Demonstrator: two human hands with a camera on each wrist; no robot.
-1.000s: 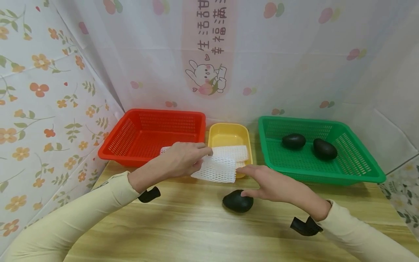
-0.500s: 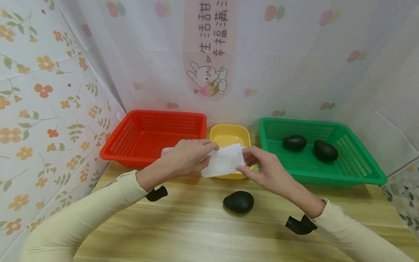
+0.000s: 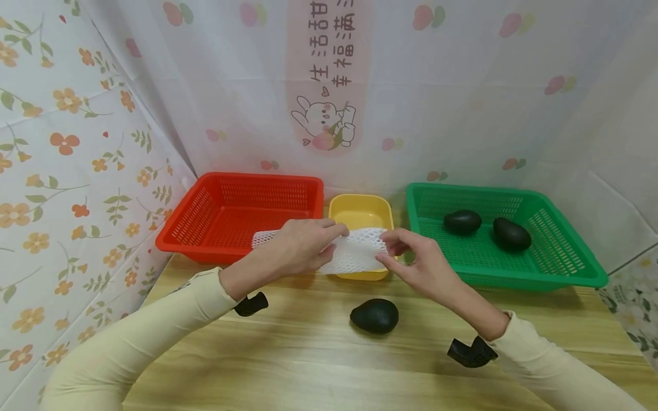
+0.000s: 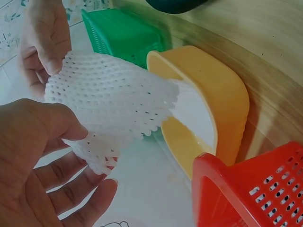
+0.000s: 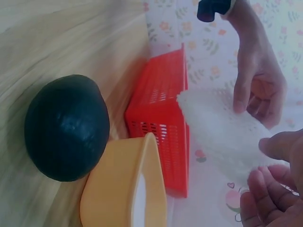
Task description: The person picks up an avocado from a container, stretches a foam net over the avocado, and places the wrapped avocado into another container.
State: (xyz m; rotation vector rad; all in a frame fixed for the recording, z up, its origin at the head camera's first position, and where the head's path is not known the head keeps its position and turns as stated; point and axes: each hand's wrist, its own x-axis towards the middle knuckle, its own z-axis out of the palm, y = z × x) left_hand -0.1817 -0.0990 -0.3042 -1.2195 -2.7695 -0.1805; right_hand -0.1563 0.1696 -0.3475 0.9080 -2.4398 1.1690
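My left hand [image 3: 303, 245] pinches a white foam net sleeve [image 3: 357, 256] between thumb and fingers, above the front of the yellow tray [image 3: 360, 201]. My right hand [image 3: 424, 260] pinches the sleeve's right end with thumb and fingertips. The sleeve [image 4: 109, 94] stretches flat between both hands in the left wrist view. More white netting [image 3: 263, 237] shows left of the left hand, overlapping the red basket's front rim. A dark avocado [image 3: 375, 316] lies on the table in front of the tray, below the hands. White material [image 4: 191, 111] is inside the tray.
A red basket [image 3: 241, 251] stands on the left. On the right, a green basket [image 3: 493, 277] holds two dark avocados [image 3: 462, 222]. The wooden table [image 3: 308, 365] extends toward the person. Printed cloth [image 3: 231, 85] hangs behind and at the sides.
My right hand has moved up from beside the avocado to take the sleeve's right end. The sleeve has lifted slightly and tilted flatter; my left hand has shifted a little right.
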